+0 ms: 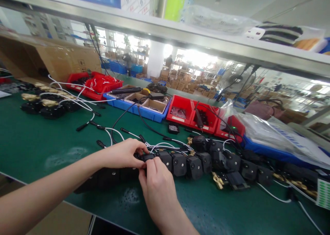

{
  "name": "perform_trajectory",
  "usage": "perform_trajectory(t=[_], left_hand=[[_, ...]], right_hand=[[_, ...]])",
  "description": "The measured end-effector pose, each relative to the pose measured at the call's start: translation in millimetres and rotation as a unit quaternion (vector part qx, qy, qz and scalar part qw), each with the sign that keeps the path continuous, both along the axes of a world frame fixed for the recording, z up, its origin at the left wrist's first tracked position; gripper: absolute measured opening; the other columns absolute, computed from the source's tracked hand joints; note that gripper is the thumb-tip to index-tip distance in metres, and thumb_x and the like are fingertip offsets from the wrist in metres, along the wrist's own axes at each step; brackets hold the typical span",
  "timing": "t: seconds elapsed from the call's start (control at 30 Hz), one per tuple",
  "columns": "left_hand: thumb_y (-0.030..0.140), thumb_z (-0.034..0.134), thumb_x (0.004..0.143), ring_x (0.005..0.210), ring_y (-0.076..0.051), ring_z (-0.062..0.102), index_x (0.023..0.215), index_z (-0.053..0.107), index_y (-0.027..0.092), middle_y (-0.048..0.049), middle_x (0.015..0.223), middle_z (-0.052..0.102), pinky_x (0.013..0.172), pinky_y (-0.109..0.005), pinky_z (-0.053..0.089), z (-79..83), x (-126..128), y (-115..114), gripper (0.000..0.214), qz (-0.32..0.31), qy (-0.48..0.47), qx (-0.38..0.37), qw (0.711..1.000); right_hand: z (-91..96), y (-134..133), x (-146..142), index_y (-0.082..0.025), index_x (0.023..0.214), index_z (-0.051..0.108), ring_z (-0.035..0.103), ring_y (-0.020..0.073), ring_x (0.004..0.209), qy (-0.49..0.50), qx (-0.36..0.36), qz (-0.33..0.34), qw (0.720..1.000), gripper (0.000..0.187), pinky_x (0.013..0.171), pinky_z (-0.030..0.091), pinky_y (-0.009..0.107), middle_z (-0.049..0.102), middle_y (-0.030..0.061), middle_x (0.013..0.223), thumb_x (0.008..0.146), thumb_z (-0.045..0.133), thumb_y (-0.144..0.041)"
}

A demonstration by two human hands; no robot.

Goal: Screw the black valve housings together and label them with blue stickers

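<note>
My left hand (127, 155) is closed, thumb and fingers pinching the left side of a small black plastic housing (148, 156). Across from it my right hand (159, 181) grips the near side of the same housing, its fingertips almost meeting the left thumb. My fingers cover much of the piece. To the right stands a row of similar black housings (179, 164) with silver screws, some with brass fittings (218, 180). Under my left wrist lie more black housings (108, 176), partly hidden by the arm. White cables (165, 146) with black plugs run behind both hands.
Along the back of the green table (64, 138) stand a red bin (103, 94), a blue divided tray (152, 116) and several red bins (180, 119). Brass-and-black units (51, 107) are heaped at left by a cardboard box (69, 57). A metal shelf (165, 30) spans overhead.
</note>
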State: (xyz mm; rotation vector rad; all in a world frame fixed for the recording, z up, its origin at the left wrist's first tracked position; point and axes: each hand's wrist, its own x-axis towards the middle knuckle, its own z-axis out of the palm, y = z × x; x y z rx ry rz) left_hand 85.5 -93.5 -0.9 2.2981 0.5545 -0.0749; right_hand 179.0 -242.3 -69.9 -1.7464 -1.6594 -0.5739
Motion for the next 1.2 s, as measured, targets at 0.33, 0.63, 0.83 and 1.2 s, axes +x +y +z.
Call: perform_trajectory(t=[0.33, 0.63, 0.83, 1.2], left_hand=[[0.040, 0.069, 0.074, 0.102, -0.032, 0.071, 0.115, 0.073, 0.016, -0.0085, 0.108, 0.079, 0.091, -0.038, 0.055, 3.0, -3.4, -2.0, 0.048, 0.005, 0.008, -0.013, 1.000], [0.051, 0.063, 0.082, 0.120, -0.032, 0.065, 0.123, 0.071, 0.016, -0.0105, 0.128, 0.073, 0.105, -0.040, 0.049, 8.2, 7.1, -7.7, 0.054, 0.000, 0.012, 0.033, 0.999], [0.044, 0.068, 0.079, 0.121, -0.032, 0.065, 0.131, 0.067, 0.017, -0.0126, 0.135, 0.070, 0.104, -0.041, 0.051, 7.6, 31.8, -16.6, 0.059, -0.018, 0.017, 0.022, 0.999], [0.036, 0.073, 0.070, 0.108, -0.030, 0.071, 0.127, 0.069, 0.011, -0.0120, 0.120, 0.077, 0.098, -0.037, 0.055, -4.8, 49.7, -16.9, 0.062, 0.011, 0.010, -0.033, 0.999]], right_hand=[[16.8, -30.8, 28.1, -0.018, 0.095, 0.066, 0.067, 0.0169, 0.069, 0.187, -0.074, 0.049, 0.978, 0.015, 0.059, 0.052, 0.024, 0.066, 0.0014, 0.083, 0.086, 0.071, -0.007], [0.6, -84.7, 38.3, -0.019, 0.101, 0.076, 0.074, 0.0251, 0.092, 0.176, -0.406, -0.039, 0.896, 0.030, 0.078, 0.058, 0.029, 0.072, 0.0081, 0.104, 0.080, 0.071, 0.001], [-21.4, -75.2, 41.3, -0.020, 0.085, 0.071, 0.070, 0.0177, 0.078, 0.154, -0.315, -0.023, 0.936, 0.026, 0.069, 0.053, 0.023, 0.067, 0.0035, 0.091, 0.081, 0.062, 0.005], [-32.5, -69.3, 29.8, -0.020, 0.104, 0.073, 0.071, 0.0257, 0.093, 0.180, -0.251, 0.046, 0.950, 0.030, 0.078, 0.062, 0.033, 0.068, 0.0063, 0.102, 0.078, 0.079, -0.006]])
